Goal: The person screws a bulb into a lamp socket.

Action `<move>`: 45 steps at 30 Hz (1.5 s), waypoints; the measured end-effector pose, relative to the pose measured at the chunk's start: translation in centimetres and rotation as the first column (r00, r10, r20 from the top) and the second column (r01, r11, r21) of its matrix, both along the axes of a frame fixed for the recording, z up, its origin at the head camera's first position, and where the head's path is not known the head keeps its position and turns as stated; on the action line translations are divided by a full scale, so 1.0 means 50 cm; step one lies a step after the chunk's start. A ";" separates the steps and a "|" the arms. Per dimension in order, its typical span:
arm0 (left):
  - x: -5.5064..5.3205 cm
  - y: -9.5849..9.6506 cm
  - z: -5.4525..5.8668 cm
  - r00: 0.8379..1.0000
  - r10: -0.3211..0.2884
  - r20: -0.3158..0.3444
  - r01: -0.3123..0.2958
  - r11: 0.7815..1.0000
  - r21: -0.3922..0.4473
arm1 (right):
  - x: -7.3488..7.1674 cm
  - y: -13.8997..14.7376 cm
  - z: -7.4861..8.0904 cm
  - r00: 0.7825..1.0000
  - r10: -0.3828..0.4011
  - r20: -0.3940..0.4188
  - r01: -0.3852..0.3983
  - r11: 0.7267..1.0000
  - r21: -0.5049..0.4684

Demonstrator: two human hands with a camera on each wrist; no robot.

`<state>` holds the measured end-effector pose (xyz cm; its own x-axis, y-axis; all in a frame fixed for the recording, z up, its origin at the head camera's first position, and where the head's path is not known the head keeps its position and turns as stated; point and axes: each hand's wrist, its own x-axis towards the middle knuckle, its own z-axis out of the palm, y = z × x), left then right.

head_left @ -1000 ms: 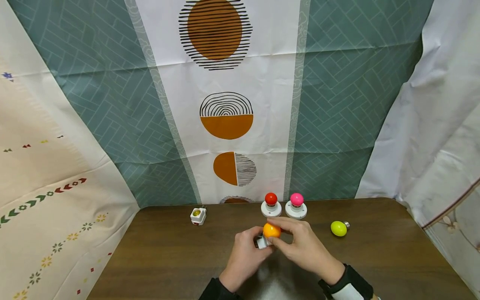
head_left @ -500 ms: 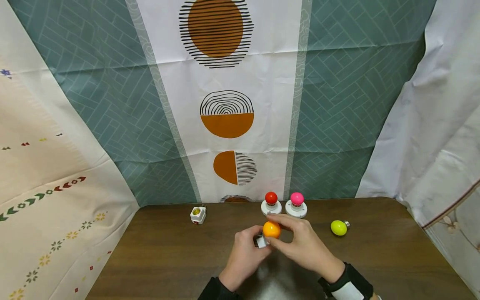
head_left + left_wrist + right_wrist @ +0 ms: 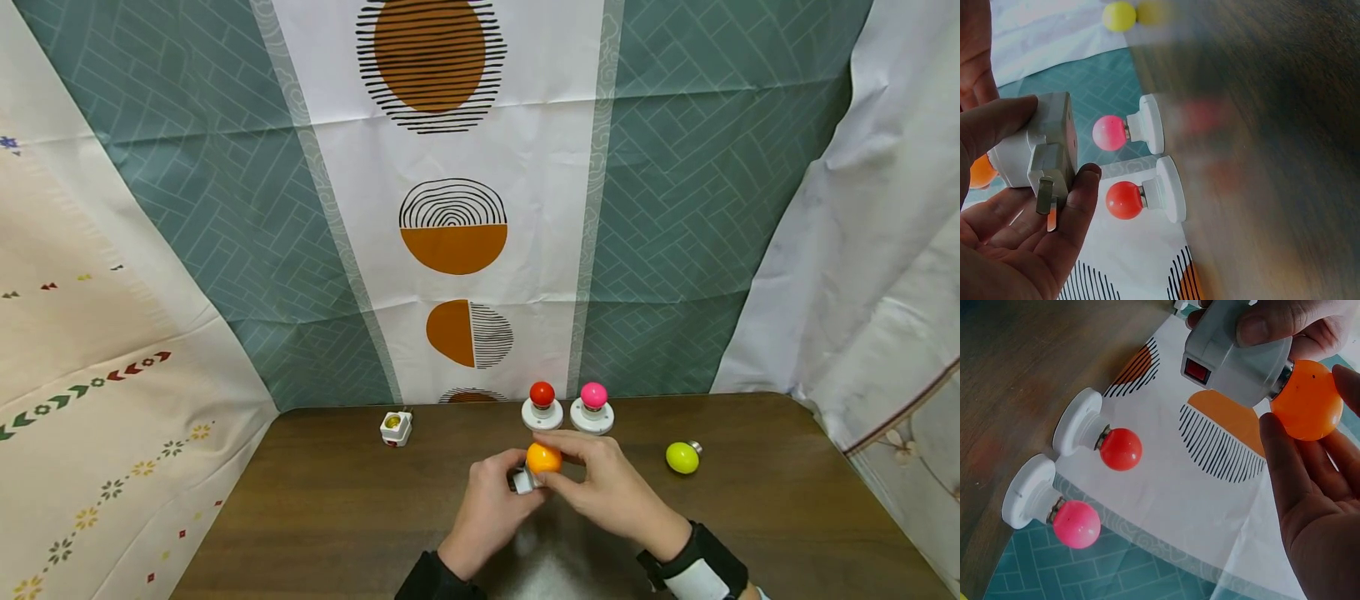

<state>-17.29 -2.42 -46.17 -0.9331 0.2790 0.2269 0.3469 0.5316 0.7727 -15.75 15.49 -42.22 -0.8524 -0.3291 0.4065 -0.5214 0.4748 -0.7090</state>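
Over the middle of the table, my left hand (image 3: 487, 512) grips a white plug-in lamp socket (image 3: 1044, 147). Two flat metal prongs stick out of its back, and a red switch (image 3: 1197, 370) shows on its side. An orange light bulb (image 3: 1307, 400) sits at the socket's mouth, a strip of its metal cap visible. Around that bulb's round glass, the fingertips and thumb of my right hand (image 3: 611, 492) hold it. How deep the cap is inside the socket cannot be seen.
Behind the hands stand two round white lamp bases, one with a red bulb (image 3: 542, 394), one with a pink bulb (image 3: 594, 396). Another white plug-in socket (image 3: 396, 428) lies at the back left. A yellow-green bulb (image 3: 682, 457) lies on its side at the right. Patterned cloth hangs behind the table (image 3: 315, 517).
Both hands stay nearly in place around the socket and orange bulb. The yellow-green bulb has rolled slightly, its metal cap now pointing more toward the back.
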 end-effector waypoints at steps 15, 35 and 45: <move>0.002 0.000 0.005 1.000 0.003 -0.012 -0.004 1.000 -0.011 | 0.000 -0.004 -0.006 0.993 -0.101 -0.061 0.100 0.995 -0.029; 0.001 0.000 0.001 1.000 0.000 -0.013 0.000 1.000 -0.003 | -0.003 -0.001 -0.005 1.000 -0.003 -0.014 0.003 1.000 -0.015; 0.003 0.000 0.004 1.000 -0.004 0.009 0.004 1.000 0.008 | 0.000 -0.012 -0.007 0.995 -0.103 -0.016 0.101 0.992 -0.078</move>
<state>-17.14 -2.44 -45.98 -0.9340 0.2810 0.2206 0.3419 0.5240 0.7801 -15.75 14.91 -42.55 -0.8714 -0.2076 0.4445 -0.4873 0.4707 -0.7355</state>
